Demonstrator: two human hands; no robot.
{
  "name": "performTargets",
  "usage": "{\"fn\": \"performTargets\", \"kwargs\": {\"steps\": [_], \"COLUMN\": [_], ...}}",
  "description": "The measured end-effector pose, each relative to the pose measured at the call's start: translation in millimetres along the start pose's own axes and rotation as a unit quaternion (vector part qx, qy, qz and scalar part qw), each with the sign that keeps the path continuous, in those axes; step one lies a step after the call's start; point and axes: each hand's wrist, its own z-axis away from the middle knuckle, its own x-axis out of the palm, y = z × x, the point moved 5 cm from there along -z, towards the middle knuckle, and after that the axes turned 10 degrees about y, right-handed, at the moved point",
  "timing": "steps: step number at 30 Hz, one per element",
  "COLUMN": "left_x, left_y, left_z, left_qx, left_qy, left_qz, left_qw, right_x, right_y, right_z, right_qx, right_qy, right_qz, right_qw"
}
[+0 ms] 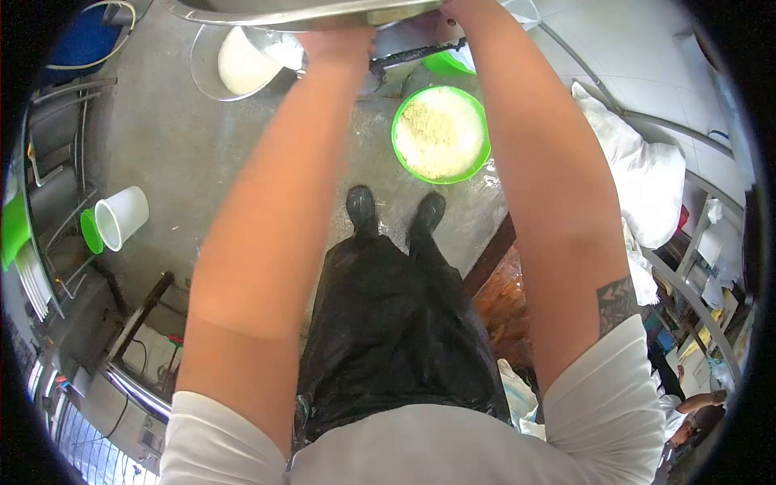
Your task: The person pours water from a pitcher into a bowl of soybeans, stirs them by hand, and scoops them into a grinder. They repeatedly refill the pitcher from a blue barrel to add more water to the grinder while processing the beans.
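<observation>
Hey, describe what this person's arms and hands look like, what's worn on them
Both arms are bare below short white sleeves. The right forearm carries a dark geometric tattoo just below its sleeve. No gloves, watch or rings show on the left hand; the right hand is mostly cut off.

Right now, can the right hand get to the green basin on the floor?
Probably not without letting go. The right hand grips the metal tray held up high with the left hand, and the green basin sits far below on the wet floor by the boots.

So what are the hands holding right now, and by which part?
Both the left hand and the right hand grip the near rim of a large metal basin, raised at arm's length.
</observation>
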Motion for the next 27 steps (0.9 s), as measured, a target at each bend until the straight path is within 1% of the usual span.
{"fn": "performTargets", "kwargs": {"steps": [2, 3, 4, 5, 6, 7, 8, 9, 10, 11, 12, 13, 14, 15, 16, 17, 18, 19, 20, 21, 22, 24, 25, 27], "left_x": [-8, -17, -20, -22, -25, -24, -28, -35, -38, -35, -35, -45, -52, -52, -54, -56, -57, -56, -55, -58, -60, -65, -74, -98], "left_y": [-14, -19, -33, -46, -53, -59, -52, -49, -45, -51, -35, -6, 14, 12, 9, 15, 23, 23, 24, 33, 43, 33, 21, -7], "left_z": [-12, -19, -27, -39, -45, -46, -41, -36, -33, -35, -29, -19, -16, -17, -18, -16, -13, -10, -8, 0, 9, 9, 4, 8], "left_qx": [-0.034, -0.036, -0.104, -0.167, -0.228, -0.287, -0.289, -0.264, -0.235, -0.271, -0.273, -0.254, -0.234, -0.270, -0.244, -0.236, -0.228, -0.226, -0.223, -0.187, -0.149, -0.144, -0.142, -0.147], "left_qy": [-0.032, -0.033, -0.079, -0.122, -0.162, -0.200, -0.201, -0.164, -0.126, -0.126, -0.129, -0.104, -0.077, -0.045, -0.043, -0.008, 0.025, 0.039, 0.051, 0.070, 0.088, 0.063, 0.051, 0.027], "left_qz": [0.016, 0.015, 0.121, 0.225, 0.324, 0.415, 0.413, 0.316, 0.216, 0.243, 0.245, 0.231, 0.216, 0.201, 0.184, 0.187, 0.189, 0.200, 0.211, 0.209, 0.207, 0.214, 0.224, 0.228], "left_qw": [0.999, 0.999, 0.984, 0.952, 0.904, 0.840, 0.840, 0.896, 0.939, 0.923, 0.921, 0.934, 0.945, 0.940, 0.951, 0.954, 0.955, 0.953, 0.950, 0.957, 0.963, 0.964, 0.963, 0.962], "right_x": [3, 5, 6, 6, 7, 5, 2, -8, -16, -28, -40, -48, -52, -47, -43, -37, -28, -15, -8, -5, -5, -2, 2, 0], "right_y": [5, 9, 12, 15, 20, 24, 30, 35, 41, 52, 65, 94, 140, 195, 250, 293, 306, 327, 347, 363, 382, 426, 435, 445], "right_z": [5, 8, 11, 16, 24, 29, 44, 61, 79, 104, 133, 160, 172, 184, 199, 206, 206, 210, 214, 210, 202, 192, 188, 177], "right_qx": [-0.005, -0.005, -0.009, -0.012, -0.013, -0.013, -0.017, -0.036, -0.063, -0.193, -0.311, -0.355, -0.221, -0.133, -0.048, -0.018, -0.013, 0.073, 0.159, 0.168, 0.213, 0.303, 0.315, 0.358], "right_qy": [0.004, 0.007, 0.010, 0.015, 0.024, 0.030, 0.055, 0.093, 0.135, 0.178, 0.238, 0.254, 0.145, 0.072, -0.006, -0.041, -0.042, -0.078, -0.112, -0.108, -0.091, -0.061, -0.060, -0.088], "right_qz": [-0.004, -0.006, -0.006, -0.008, -0.010, -0.011, -0.012, -0.002, 0.019, 0.080, 0.148, 0.197, 0.240, 0.279, 0.327, 0.379, 0.376, 0.435, 0.487, 0.483, 0.465, 0.423, 0.415, 0.431], "right_qw": [1.000, 1.000, 1.000, 1.000, 1.000, 0.999, 0.998, 0.995, 0.989, 0.962, 0.908, 0.878, 0.934, 0.948, 0.944, 0.924, 0.925, 0.894, 0.851, 0.853, 0.855, 0.852, 0.851, 0.824]}}
